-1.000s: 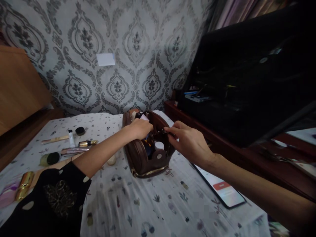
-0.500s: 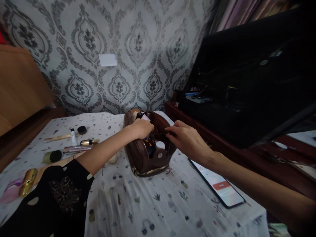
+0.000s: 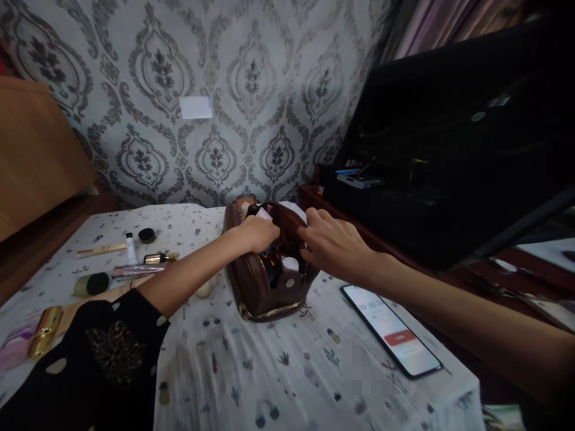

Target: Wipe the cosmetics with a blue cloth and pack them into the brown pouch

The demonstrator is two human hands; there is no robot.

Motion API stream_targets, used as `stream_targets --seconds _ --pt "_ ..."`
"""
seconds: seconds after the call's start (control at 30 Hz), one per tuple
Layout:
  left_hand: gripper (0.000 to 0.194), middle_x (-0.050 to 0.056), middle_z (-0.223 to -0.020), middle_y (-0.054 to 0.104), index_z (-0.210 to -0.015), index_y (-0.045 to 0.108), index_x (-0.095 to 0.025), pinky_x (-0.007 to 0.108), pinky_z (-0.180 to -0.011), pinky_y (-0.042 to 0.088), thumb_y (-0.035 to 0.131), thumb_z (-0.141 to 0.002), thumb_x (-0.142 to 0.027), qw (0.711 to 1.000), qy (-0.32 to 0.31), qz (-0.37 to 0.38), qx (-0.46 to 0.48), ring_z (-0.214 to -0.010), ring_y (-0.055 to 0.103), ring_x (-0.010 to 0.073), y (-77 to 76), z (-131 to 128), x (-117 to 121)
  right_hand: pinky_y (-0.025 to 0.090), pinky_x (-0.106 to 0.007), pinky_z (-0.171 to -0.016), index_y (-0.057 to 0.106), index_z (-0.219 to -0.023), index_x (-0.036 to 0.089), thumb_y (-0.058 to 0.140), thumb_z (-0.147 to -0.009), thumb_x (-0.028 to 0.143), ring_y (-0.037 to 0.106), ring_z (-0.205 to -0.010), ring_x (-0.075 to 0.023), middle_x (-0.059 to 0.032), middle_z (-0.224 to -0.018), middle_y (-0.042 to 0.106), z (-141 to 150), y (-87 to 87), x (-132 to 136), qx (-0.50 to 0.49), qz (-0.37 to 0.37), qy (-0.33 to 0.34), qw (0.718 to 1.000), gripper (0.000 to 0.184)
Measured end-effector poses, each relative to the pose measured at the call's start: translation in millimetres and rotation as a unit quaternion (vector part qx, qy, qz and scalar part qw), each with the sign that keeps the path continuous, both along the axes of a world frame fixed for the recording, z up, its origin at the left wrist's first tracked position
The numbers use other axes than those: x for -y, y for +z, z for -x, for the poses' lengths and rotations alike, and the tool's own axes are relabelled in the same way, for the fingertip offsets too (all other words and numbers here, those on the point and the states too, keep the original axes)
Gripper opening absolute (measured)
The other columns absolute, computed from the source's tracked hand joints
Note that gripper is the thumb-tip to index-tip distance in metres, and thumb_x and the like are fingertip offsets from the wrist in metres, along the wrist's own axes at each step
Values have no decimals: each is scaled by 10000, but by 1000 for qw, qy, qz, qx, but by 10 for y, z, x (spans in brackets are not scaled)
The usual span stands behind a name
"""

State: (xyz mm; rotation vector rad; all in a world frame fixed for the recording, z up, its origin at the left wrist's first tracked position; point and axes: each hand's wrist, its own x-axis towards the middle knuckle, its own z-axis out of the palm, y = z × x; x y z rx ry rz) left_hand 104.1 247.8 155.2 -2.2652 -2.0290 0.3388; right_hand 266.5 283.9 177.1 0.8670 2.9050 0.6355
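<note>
A brown cosmetic bag (image 3: 245,287) stands unzipped on the patterned tablecloth, its mouth facing up. Inside show a white round lid (image 3: 290,264), a pale pink item (image 3: 263,214) and dark things too dim to name. My left hand (image 3: 260,232) reaches over the bag's left side with its fingers curled down into the opening; its fingertips are hidden, and what they hold I cannot make out. My right hand (image 3: 335,239) is at the right wall of the bag, thumb and bent fingers closed on its upper edge.
Left of the bag lie a wooden-handled brush (image 3: 102,249), a white tube (image 3: 130,248), a black round lid (image 3: 147,235), a gold-and-black tube (image 3: 160,257), a green jar (image 3: 91,284) and a gold-capped bottle (image 3: 46,331). A phone (image 3: 390,332) lies at right, near a large black screen (image 3: 440,149).
My right hand has shifted slightly, its fingers now bent more over the bag's right edge. My left hand stays in the bag. The view has moved a little.
</note>
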Motion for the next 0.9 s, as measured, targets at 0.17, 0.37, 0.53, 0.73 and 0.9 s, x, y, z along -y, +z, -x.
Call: stream_targets --seconds 0.17,0.37,0.53,0.73,0.9 --pt "318 170 -1125 733 -1118 701 -152 389 -870 551 521 -867 -75 1000 2 -3 5 -1079 689 301 6 9 20 431 -334 -692 702 -888 124 533 -882 112 561 -1019 -276 -174 -1079 599 71 69 -16 -15 -47 41 998 170" --pt "296 162 -1091 743 -1048 718 -151 373 -827 549 493 -872 -72 1000 4 9 8 -1052 698 304 20 -5 16 400 -351 -715 672 -929 112 519 -888 112 544 -972 -270 -163 -1054 608 22 69 51 -66 -96 64 991 158" --pt "300 168 -1094 740 -1061 715 -148 376 -812 553 514 -854 -67 1000 1 9 4 -1048 700 312 15 -1 15 397 -356 -744 673 -911 110 508 -897 108 559 -973 -267 -165 -1045 629 41 69 51 -66 -86 86 990 166" --pt "294 189 -1042 747 -1054 720 -119 412 -827 562 528 -840 -55 1000 -10 3 3 -1029 706 324 -31 23 -3 425 -315 -741 700 -870 119 573 -852 97 611 -979 -251 -149 -1018 665 58 261 6 -1 -75 79 994 130" --pt "275 175 -1052 748 -1052 727 -146 386 -863 555 577 -831 -80 1000 -21 -12 13 -1044 700 295 -64 47 -25 453 -296 -727 736 -975 125 569 -842 84 672 -920 -240 -149 -992 716 333 417 -162 80 -29 100 991 217"
